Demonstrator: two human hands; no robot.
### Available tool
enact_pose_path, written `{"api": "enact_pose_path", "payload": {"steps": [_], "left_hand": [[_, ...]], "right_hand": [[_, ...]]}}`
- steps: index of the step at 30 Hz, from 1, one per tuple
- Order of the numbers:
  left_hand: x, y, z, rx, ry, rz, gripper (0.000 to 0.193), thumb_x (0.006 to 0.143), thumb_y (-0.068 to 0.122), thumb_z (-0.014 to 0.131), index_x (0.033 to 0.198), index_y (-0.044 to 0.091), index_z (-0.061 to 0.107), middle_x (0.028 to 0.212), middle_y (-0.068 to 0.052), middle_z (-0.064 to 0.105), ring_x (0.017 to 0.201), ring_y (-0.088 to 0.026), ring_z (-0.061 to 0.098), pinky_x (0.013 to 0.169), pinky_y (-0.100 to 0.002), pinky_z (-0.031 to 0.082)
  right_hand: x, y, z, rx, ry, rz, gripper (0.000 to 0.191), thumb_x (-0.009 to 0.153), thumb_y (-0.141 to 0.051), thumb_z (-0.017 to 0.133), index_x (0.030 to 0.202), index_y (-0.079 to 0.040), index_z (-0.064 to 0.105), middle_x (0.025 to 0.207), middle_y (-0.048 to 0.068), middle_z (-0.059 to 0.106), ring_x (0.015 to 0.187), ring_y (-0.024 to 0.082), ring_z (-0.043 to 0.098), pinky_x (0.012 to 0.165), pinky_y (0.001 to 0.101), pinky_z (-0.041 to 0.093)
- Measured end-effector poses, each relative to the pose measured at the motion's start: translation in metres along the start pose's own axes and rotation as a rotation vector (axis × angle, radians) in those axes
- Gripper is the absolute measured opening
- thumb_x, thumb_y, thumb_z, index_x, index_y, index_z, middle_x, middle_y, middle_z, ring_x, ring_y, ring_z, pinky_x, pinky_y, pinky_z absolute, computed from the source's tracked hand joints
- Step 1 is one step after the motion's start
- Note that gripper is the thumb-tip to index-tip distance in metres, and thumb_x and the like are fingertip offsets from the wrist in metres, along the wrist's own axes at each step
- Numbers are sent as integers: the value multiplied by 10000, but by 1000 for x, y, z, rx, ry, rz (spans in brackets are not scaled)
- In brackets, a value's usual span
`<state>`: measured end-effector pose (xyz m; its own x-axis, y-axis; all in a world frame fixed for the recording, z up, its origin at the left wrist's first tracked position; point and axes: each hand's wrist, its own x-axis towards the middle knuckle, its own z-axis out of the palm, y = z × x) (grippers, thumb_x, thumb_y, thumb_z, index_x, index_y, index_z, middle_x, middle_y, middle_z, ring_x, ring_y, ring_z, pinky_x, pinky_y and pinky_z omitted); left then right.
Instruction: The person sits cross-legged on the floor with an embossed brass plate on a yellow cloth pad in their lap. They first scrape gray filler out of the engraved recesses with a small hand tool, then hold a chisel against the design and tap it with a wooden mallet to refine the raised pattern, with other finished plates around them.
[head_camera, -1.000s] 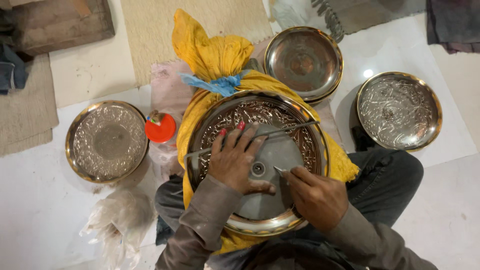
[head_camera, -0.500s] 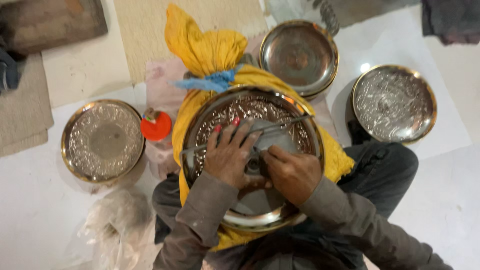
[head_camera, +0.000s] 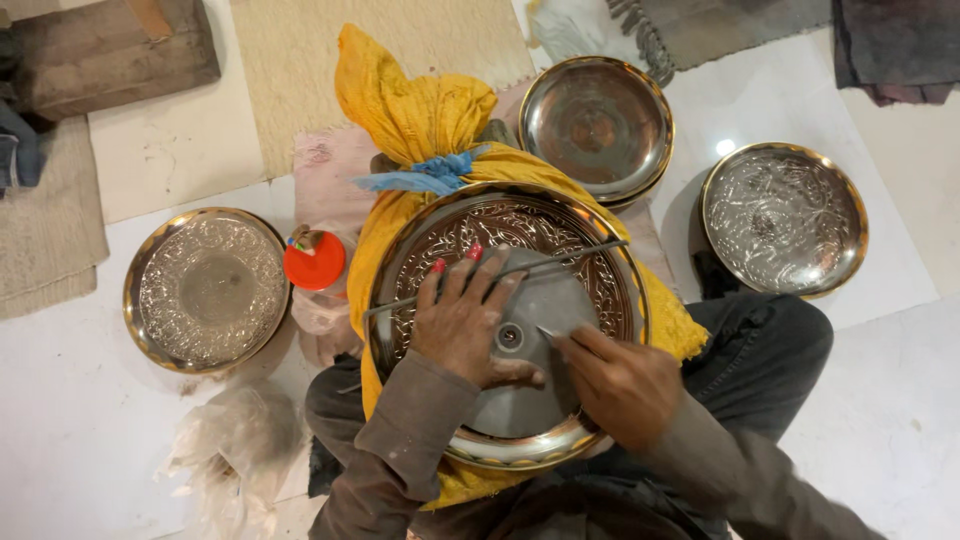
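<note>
Brass plate sits on a yellow sack in the lap, centre near. Far half of its band is engraved; the near rim reads plain, so roughly half left. Left hand lies flat, fingers spread, pinning a grey disc. Right hand is pinched on a thin tool. Three plates on the floor.

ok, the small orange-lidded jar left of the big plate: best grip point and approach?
Grip the orange-lidded jar by the lid rim, coming from above: it stands upright, lid facing up, with the yellow sack close on its right and the engraved plate on its left, so the sides look crowded.
</note>
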<state>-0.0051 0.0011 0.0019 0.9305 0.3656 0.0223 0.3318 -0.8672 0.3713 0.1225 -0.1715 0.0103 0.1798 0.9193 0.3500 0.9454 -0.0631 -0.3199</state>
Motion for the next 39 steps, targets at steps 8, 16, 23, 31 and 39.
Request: {"api": "enact_pose_path", "payload": {"steps": [8,16,23,31,39], "left_hand": [[1,0,1,64,22,12,1173,436,740,859,1407,159,551,1569,-58,396,1409,-317,354,1158,-581,216],[0,2,2,65,-4,-8,1178,440,745,862,1406,147,552,1563,-59,402,1396,-317,362,1158,-571,219],[3,1,-2,28,9,0,1186,422,732,880,1399,155,535,1534,-66,400,1418,-329,328,1155,-581,200],[2,3,-1,0,-34,-27,1230,393,750,887,1409,156,530,1558,-48,387,1415,-331,329,1139,-591,192],[0,-1,5,115,21,-6,1197,418,755,826,1444,209,537,1575,-7,412,1426,-276,369,1196,-556,223]], "right_hand": [[16,-3,-1,-12,-25,-29,270,796,-137,700,1058,-72,718,940,29,649,633,216,675,544,346,534],[-1,2,10,10,-33,29,226,819,-118,708,1042,-89,726,954,20,675,609,221,670,521,353,518],[7,-2,-4,-12,-15,16,230,811,-116,702,1039,-109,735,941,9,676,590,205,673,499,347,510],[10,-6,-6,11,-28,21,264,805,-99,690,1065,-71,721,948,27,661,598,216,666,523,356,527],[23,-6,3,-4,-86,-36,367,722,-220,751,1048,-55,717,974,39,677,636,237,687,520,359,532]]}}
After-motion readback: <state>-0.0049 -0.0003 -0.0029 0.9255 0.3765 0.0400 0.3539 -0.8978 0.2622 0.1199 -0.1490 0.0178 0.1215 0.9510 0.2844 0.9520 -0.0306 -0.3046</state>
